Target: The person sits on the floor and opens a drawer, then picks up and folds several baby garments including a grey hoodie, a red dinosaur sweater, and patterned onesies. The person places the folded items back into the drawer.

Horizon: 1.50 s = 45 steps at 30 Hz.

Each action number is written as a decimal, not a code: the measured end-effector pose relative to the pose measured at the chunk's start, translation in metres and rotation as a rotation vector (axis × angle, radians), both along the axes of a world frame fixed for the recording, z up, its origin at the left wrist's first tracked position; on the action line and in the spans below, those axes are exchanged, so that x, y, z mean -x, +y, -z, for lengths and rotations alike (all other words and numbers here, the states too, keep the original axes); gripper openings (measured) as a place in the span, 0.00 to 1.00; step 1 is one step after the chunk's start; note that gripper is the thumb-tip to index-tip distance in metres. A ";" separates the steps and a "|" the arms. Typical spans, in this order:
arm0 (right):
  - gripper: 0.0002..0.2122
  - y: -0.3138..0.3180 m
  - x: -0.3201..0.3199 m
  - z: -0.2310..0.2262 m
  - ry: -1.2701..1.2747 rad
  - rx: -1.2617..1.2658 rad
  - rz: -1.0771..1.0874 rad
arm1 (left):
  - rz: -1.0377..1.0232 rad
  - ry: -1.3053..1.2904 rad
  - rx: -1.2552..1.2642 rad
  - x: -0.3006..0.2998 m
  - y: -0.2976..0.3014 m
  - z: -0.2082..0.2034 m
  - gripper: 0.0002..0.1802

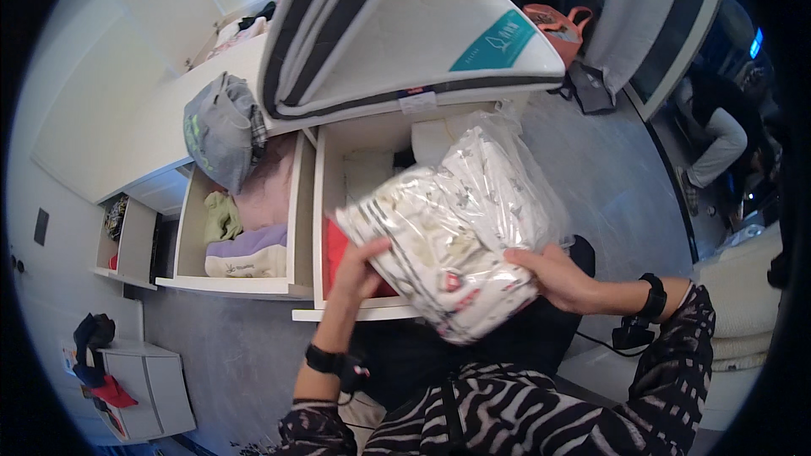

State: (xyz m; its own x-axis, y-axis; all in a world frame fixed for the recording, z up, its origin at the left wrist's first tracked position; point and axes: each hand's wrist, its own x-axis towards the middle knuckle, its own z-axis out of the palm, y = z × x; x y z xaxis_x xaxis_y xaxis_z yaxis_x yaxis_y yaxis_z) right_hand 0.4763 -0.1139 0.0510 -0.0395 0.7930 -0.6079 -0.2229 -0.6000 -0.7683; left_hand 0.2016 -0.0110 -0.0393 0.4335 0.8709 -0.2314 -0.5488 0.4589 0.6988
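Left hand (361,268): we pinch the left edge of a clear plastic bag (452,232) with it, thumb on top, the other fingers mostly hidden underneath.
Right hand (557,280): we grasp the bag's near right side, thumb laid over the film, fingertips out of sight below.
Plastic bag: we have it between both hands, tilted, before our lap and over the front of the right drawer (319,203); we cannot tell whether it touches the rim. White fabric with small dark and red prints shows through the shiny film.
Right drawer: it stands pulled out, and we see something red (335,255) inside, beside the bag.
Left drawer (298,219): also pulled out, it holds a purple and cream garment (247,253), a green one (222,218) and pink cloth (266,190).
Grey clothes (215,131): we see them heaped on the white ledge, hanging over the left drawer's back.
Mattress (380,29): white with dark edging, it rises beyond the right drawer.
Orange bag (557,29): it sits farther off, right of the mattress.
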 end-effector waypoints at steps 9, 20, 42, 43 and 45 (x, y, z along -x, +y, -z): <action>0.13 0.004 -0.026 0.006 -0.843 -0.669 -0.606 | 0.120 0.567 0.060 -0.013 0.018 0.025 0.37; 0.42 0.054 -0.052 0.057 -1.066 -0.431 -0.312 | 0.072 0.591 -0.026 -0.018 -0.020 0.012 0.45; 0.19 0.079 -0.109 0.073 -0.614 0.040 -0.293 | 0.025 0.510 -0.187 -0.010 -0.037 0.024 0.44; 0.17 0.076 -0.116 0.072 -0.516 0.075 -0.236 | 0.020 0.509 -0.180 -0.011 -0.037 0.024 0.45; 0.13 0.070 -0.128 0.070 -0.455 0.082 -0.215 | 0.010 0.505 -0.176 -0.011 -0.038 0.024 0.45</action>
State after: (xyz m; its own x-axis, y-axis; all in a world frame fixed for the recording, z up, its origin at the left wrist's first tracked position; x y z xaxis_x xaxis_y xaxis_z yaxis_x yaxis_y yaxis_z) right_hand 0.6043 -0.0444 -0.0193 0.0869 0.7449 -0.6615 0.2589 -0.6581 -0.7070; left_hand 0.2128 -0.0491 -0.0635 0.3146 0.9117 -0.2641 -0.1208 0.3145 0.9416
